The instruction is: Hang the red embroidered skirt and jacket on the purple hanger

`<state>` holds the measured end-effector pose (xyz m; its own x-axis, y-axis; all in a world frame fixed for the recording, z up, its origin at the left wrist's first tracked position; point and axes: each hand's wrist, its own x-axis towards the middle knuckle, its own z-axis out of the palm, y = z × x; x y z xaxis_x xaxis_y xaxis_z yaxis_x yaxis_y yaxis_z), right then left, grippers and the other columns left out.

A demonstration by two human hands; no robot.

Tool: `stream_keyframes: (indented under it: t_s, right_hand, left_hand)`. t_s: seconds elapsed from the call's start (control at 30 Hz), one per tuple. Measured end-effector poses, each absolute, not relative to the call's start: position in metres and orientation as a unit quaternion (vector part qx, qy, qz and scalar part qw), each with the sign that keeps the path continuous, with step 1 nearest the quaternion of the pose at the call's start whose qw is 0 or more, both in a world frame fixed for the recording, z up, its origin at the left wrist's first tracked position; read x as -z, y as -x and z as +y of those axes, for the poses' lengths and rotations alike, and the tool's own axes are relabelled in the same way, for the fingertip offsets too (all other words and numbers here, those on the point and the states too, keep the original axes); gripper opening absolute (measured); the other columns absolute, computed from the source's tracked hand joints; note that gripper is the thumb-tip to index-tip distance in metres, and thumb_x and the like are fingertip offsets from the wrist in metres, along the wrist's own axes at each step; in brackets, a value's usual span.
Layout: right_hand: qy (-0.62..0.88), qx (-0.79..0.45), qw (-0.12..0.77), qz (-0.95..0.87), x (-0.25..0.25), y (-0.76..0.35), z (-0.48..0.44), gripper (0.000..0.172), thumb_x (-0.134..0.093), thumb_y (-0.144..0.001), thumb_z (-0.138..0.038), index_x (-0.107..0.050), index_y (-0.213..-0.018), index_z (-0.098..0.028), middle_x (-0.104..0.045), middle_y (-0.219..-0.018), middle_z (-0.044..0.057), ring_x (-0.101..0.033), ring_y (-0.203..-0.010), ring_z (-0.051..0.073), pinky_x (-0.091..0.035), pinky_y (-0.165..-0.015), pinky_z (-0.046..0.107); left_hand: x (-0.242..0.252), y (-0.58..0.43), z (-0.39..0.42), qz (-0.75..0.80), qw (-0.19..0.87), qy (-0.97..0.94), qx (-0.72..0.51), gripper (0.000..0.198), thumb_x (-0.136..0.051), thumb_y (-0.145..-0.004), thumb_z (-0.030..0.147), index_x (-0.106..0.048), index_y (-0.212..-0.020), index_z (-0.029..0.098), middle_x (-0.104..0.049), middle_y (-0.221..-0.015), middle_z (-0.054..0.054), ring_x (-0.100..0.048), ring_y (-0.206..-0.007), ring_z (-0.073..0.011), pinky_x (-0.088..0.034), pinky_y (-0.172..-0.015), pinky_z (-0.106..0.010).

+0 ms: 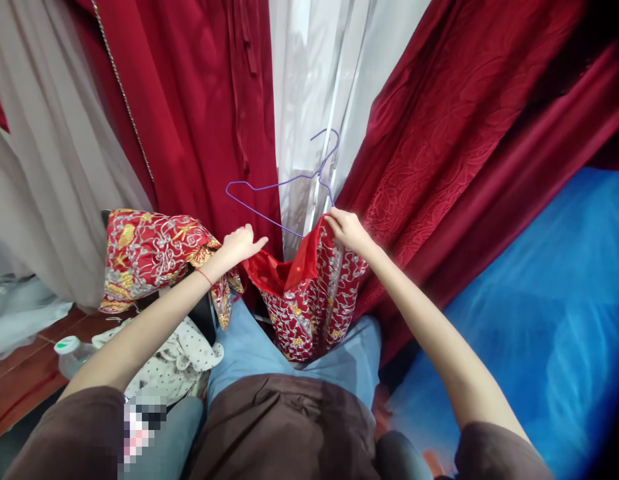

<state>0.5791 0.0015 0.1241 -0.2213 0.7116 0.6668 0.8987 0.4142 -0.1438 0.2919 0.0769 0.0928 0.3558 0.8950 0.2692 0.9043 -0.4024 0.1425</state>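
Over my lap hangs a red garment point(294, 327) embroidered in silver and gold, its shiny red lining point(279, 275) showing at the opening. My right hand point(347, 229) pinches the garment's upper edge at the right shoulder. One arm of a purple wire hanger point(262, 187) runs into the cloth there; its left arm is bare and its hook points up. My left hand point(239, 245) is closed at the garment's left edge, thumb stretched out to the right. Beyond that wrist, a sleeve-like embroidered piece point(154, 257) spreads left; how it joins the rest is hidden by my forearm.
Dark red dresses point(199, 100) hang in front on both sides of a white curtain-like cloth point(302, 80). Blue tulle point(529, 320) lies at the right. To the left are a capped plastic bottle point(72, 353), a dotted white cloth point(174, 360) and clear plastic point(24, 320).
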Motion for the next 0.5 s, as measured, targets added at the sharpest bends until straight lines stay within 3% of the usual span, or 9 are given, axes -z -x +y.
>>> stream_keyframes:
  t_s: [0.03,0.1,0.17,0.27,0.5]
  right_hand:
    - [0.522,0.138,0.341,-0.77,-0.124,-0.578,0.001,0.028,-0.036,-0.099,-0.034,-0.034,-0.072,-0.024,-0.052,-0.071,0.002,-0.048,-0.067,0.016,-0.038,-0.068,0.027]
    - [0.518,0.136,0.341,-0.773,-0.124,-0.579,-0.001,0.028,-0.037,-0.099,-0.033,-0.036,-0.072,-0.024,-0.052,-0.07,0.002,-0.049,-0.067,0.016,-0.038,-0.068,0.027]
    - [0.515,0.134,0.337,-0.777,-0.126,-0.582,-0.003,0.029,-0.037,-0.099,-0.033,-0.039,-0.072,-0.023,-0.053,-0.071,0.002,-0.05,-0.068,0.016,-0.038,-0.068,0.026]
    - [0.509,0.141,0.32,-0.786,-0.129,-0.591,-0.008,0.028,-0.037,-0.1,-0.033,-0.045,-0.075,-0.022,-0.056,-0.074,0.003,-0.052,-0.071,0.017,-0.04,-0.071,0.027]
    - [0.533,0.178,0.25,-0.789,-0.143,-0.609,-0.024,0.027,-0.038,-0.099,-0.03,-0.052,-0.079,-0.02,-0.057,-0.076,0.006,-0.053,-0.07,0.018,-0.04,-0.071,0.027]
  left_hand:
    - [-0.086,-0.299,0.08,-0.565,-0.003,0.818,0.11,0.067,-0.056,-0.087,0.061,-0.055,-0.129,0.007,-0.063,-0.129,-0.026,-0.062,-0.119,-0.0382,-0.051,-0.096,-0.047]
    - [-0.071,-0.312,0.09,-0.601,-0.04,0.798,0.034,0.085,-0.073,-0.075,0.054,-0.048,-0.138,0.004,-0.057,-0.136,-0.031,-0.059,-0.125,-0.0413,-0.049,-0.1,-0.049]
    - [-0.059,-0.319,0.104,-0.634,-0.076,0.77,0.005,0.078,-0.077,-0.073,0.036,-0.051,-0.138,0.004,-0.059,-0.134,-0.031,-0.059,-0.124,-0.0402,-0.05,-0.1,-0.046]
    - [-0.055,-0.315,0.126,-0.662,-0.1,0.743,0.025,0.051,-0.066,-0.078,0.021,-0.063,-0.126,0.003,-0.065,-0.125,-0.031,-0.064,-0.12,-0.0369,-0.054,-0.093,-0.041]
    - [-0.108,-0.292,0.156,-0.692,-0.083,0.707,0.122,0.049,-0.057,-0.081,0.025,-0.066,-0.125,0.005,-0.066,-0.124,-0.029,-0.066,-0.117,-0.0349,-0.056,-0.085,-0.04]
